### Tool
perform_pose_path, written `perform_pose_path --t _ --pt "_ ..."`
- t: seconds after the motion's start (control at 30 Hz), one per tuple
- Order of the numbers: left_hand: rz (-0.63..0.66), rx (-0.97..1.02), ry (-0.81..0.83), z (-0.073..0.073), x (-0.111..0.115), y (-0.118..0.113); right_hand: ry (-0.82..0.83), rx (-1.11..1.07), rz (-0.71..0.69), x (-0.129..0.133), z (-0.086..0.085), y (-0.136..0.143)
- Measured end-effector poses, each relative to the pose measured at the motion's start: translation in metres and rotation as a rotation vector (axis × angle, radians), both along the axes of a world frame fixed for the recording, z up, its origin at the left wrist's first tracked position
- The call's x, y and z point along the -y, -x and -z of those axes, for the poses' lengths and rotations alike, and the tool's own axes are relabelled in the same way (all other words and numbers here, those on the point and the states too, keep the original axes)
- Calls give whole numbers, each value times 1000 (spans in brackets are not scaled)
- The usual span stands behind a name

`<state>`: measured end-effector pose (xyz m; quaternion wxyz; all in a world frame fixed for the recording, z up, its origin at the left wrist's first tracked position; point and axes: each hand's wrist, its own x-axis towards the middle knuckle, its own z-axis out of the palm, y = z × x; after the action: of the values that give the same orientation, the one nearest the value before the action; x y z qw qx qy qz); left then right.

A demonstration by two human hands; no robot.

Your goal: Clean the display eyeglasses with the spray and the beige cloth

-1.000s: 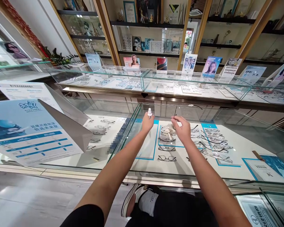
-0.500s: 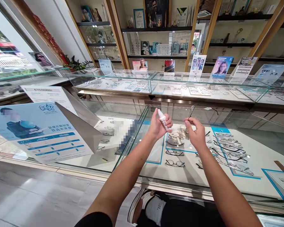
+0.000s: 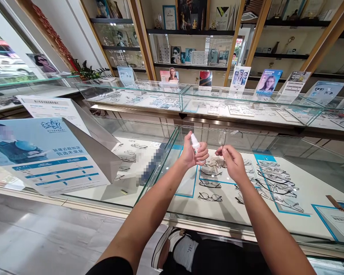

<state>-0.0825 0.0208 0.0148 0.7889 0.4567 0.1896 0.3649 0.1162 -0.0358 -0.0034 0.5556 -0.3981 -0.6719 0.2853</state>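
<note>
My left hand [image 3: 189, 154] is wrapped round a small white spray bottle [image 3: 194, 140], its tip pointing up. To its right, my right hand [image 3: 234, 162] pinches a pair of thin-rimmed eyeglasses [image 3: 222, 138] over the glass counter. One lens stands upright above the fingers, and a temple arm with a small pale tag reaches off to the right. Part of the frame is hidden by the fingers. Below the hands, inside the case, lie a beige display piece [image 3: 213, 163] and round eyeglasses [image 3: 210, 196].
Under the glass at right lies a row of eyeglasses [image 3: 276, 179]. A folded blue-and-white sign [image 3: 51, 152] stands on the counter at left. Across the gap runs another glass display case [image 3: 149, 100], backed by shelves [image 3: 189, 68].
The eyeglasses in my right hand have turned and shifted slightly left, with that hand a little lower. My left hand still grips the bottle, now tilted less.
</note>
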Motion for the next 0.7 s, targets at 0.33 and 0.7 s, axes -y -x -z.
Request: perform_pose_path --t 0.33,0.7 --pt "-475 -366 -468 19 -1 -19 77 22 -178 2 2 7" --pt "-419 -329 -457 29 -6 -19 89 1 -233 5 -1 8"
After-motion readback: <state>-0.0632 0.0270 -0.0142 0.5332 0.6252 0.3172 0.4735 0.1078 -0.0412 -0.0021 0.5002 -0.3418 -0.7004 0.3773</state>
